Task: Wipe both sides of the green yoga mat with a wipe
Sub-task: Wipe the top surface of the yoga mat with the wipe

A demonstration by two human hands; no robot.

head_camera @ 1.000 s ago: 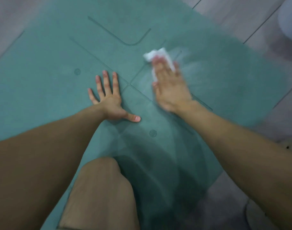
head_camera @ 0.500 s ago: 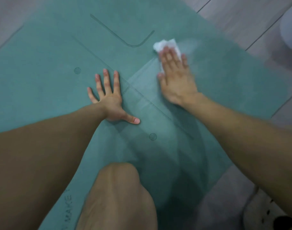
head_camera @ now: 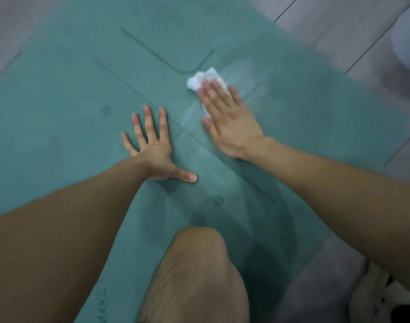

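The mat (head_camera: 59, 148) lies flat on the floor (head_camera: 339, 26), printed side up, and fills most of the view; its long edges run diagonally across the frame. The surface is matte green with thin darker alignment lines, a line with a rounded corner (head_camera: 176, 59) and two small round marks (head_camera: 106, 110) (head_camera: 218, 200). Partial lettering (head_camera: 104, 304) runs along the lower edge and cannot be read in full. A paler sheen (head_camera: 243, 75) shows on the mat just beside the wipe.

The wipe (head_camera: 200, 79) is white and crumpled, and lies on the mat near its upper middle. The right hand (head_camera: 225, 120) lies on it palm down, fingers straight and close together, pressing it flat to the mat; part of the wipe sticks out beyond the fingertips. This hand is slightly blurred.

The left hand (head_camera: 152, 145) is planted on the mat near the right one, apart from the wipe. It is fully spread, fingers splayed, thumb out to the side, and it holds nothing.

A bare knee (head_camera: 197, 271) shows at the lower centre, over the mat.

The floor is pale grey planking with dark joints, visible at the upper right and upper left. A blurred pale rounded object (head_camera: 409, 43) stands on it at the upper right corner. A white item with black marks (head_camera: 385, 299) lies at the lower right; what it is cannot be told.
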